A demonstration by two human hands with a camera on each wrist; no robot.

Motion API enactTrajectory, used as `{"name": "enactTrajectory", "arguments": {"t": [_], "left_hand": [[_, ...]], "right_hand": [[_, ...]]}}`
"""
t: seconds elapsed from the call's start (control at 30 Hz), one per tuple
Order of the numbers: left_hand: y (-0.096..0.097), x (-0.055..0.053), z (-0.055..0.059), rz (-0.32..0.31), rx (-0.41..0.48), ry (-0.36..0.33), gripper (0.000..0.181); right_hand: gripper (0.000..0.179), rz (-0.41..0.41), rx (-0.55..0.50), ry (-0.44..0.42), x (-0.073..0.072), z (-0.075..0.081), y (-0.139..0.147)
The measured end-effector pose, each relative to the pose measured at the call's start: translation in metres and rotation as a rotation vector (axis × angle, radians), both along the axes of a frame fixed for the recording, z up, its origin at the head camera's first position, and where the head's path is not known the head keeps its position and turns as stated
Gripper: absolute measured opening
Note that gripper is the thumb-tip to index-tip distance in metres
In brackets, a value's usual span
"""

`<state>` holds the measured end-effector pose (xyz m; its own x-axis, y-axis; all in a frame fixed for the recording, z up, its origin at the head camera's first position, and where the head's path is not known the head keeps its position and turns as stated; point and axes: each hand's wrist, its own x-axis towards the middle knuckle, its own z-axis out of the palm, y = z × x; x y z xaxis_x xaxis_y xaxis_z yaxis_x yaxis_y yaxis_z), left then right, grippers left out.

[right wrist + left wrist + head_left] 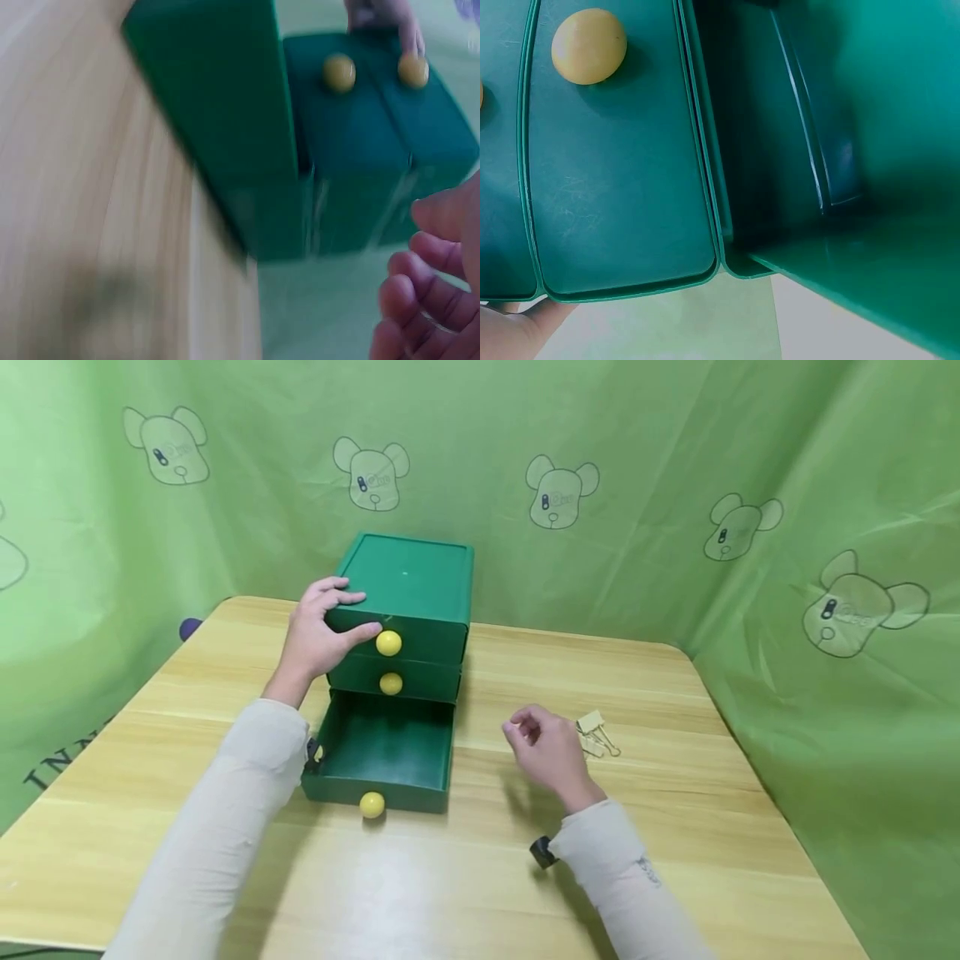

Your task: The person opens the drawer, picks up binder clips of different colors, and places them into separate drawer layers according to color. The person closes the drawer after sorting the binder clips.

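A green drawer cabinet (408, 578) with yellow ball knobs stands on the table. Its bottom drawer (390, 743) is pulled out and the green floor inside shows; the two drawers above are closed. At the cabinet's top left front corner my left hand (315, 631) grips the edge, fingers over the top, thumb on the front beside the top knob (388, 643). My right hand (551, 747) hovers over the table to the right of the drawer, its fingers loosely curled with nothing visible in them. Just beyond it lie gold binder clips (591, 722), partly hidden by the hand.
The wooden table (675, 827) extends around the cabinet. Green curtains (480, 427) printed with bear heads hang behind and at both sides. Low at the front, the open drawer's knob (371, 805) sticks out toward me.
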<state>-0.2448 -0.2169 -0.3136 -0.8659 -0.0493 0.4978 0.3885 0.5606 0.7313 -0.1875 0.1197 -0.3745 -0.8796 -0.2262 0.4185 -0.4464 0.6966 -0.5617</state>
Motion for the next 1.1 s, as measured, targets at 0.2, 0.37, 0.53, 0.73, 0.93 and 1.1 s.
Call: {"name": "enactTrajectory", "arguments": {"t": [0.2, 0.37, 0.53, 0.73, 0.93, 1.1], "left_hand": [[0.001, 0.0, -0.001, -0.001, 0.002, -0.006, 0.052], [0.0, -0.001, 0.0, -0.005, 0.008, -0.007, 0.052], [0.0, -0.003, 0.0, -0.01, 0.006, -0.005, 0.052], [-0.001, -0.003, 0.001, -0.008, 0.013, 0.001, 0.052], [-0.002, -0.003, 0.001, -0.006, 0.02, 0.003, 0.052], [-0.001, -0.002, -0.001, -0.006, 0.017, 0.005, 0.052]], "right_hand": [[0.022, -0.124, 0.1, -0.153, -0.005, -0.007, 0.035], [0.029, -0.14, 0.154, -0.204, -0.007, -0.012, 0.059], [0.035, -0.164, 0.198, -0.282, -0.01, -0.017, 0.078], [0.037, -0.181, 0.232, -0.314, -0.011, -0.024, 0.093], [0.032, -0.178, 0.251, -0.326, -0.011, -0.028, 0.099], [0.031, -0.157, 0.259, -0.361, -0.009, -0.034, 0.098]]}}
